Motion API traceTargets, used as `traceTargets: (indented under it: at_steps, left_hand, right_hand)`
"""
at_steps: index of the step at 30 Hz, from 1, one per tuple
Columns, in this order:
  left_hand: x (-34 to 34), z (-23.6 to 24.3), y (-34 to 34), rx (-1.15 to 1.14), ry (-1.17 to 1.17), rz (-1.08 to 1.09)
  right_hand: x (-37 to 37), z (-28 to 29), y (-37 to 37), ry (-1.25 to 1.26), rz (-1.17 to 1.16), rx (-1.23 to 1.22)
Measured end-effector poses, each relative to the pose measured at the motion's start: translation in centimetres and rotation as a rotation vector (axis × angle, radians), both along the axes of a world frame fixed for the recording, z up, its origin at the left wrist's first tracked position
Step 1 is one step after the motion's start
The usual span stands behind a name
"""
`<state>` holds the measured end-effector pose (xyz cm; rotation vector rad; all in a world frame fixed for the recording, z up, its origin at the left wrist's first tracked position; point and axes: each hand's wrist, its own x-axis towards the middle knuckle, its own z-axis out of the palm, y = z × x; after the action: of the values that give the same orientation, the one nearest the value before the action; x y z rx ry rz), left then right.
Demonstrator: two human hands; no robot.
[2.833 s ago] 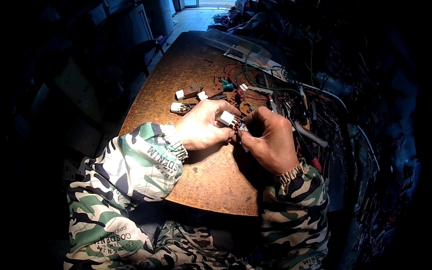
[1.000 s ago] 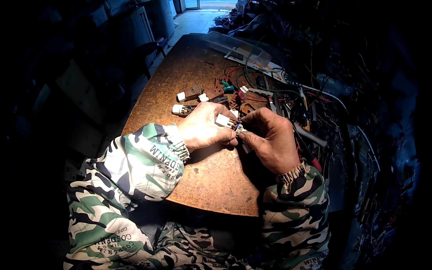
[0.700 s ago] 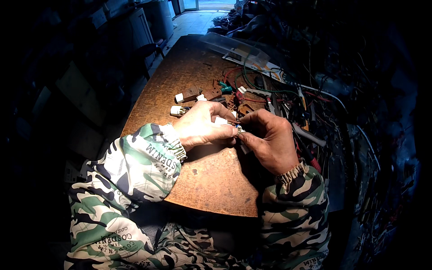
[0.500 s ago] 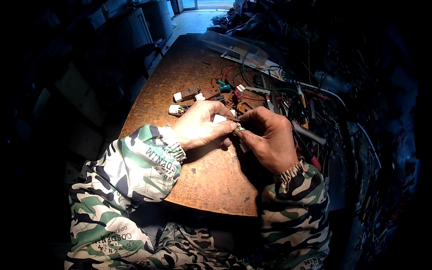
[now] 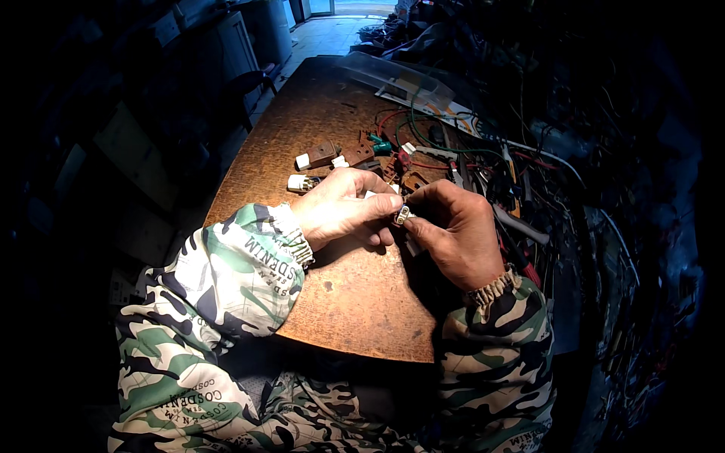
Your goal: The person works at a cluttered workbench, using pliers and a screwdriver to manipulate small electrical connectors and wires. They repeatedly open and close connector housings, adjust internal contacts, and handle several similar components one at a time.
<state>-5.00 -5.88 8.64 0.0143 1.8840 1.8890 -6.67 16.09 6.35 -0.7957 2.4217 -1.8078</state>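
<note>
Left hand [image 5: 343, 208] and right hand [image 5: 453, 230] pinch small white connector [image 5: 402, 216] between fingertips above brown surface [image 5: 355, 302]; step looks like pin or wire work; next move needs steady grip, fine fingertip pull.

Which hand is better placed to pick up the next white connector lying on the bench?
Probably the left hand: the loose white connector lies just beyond it, while the right hand sits farther off.

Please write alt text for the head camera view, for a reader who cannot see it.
Two hands, left hand and right hand, meet over a brown table, pinching a small white connector between their fingertips. Behind them lie more small connectors and a tangle of coloured wires. The person wears camouflage sleeves.
</note>
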Motion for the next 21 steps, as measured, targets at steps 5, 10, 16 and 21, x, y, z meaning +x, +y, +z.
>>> traceTargets:
  at_steps: [5, 10, 16, 21]
  left_hand:
    - [0.4, 0.3, -1.0, 0.043, -0.088, 0.042]
    - [0.1, 0.7, -0.4, -0.036, -0.054, 0.017]
    - [-0.1, 1.1, 0.0, -0.024, -0.056, -0.008]
    - [0.2, 0.5, -0.7, -0.024, -0.057, 0.014]
  right_hand:
    - [-0.1, -0.2, -0.7, -0.044, 0.034, -0.026]
    - [-0.1, 0.1, -0.2, -0.034, 0.014, -0.007]
    - [-0.1, 0.3, 0.3, -0.019, -0.007, 0.006]
    - [-0.2, -0.1, -0.4, 0.007, 0.012, 0.007]
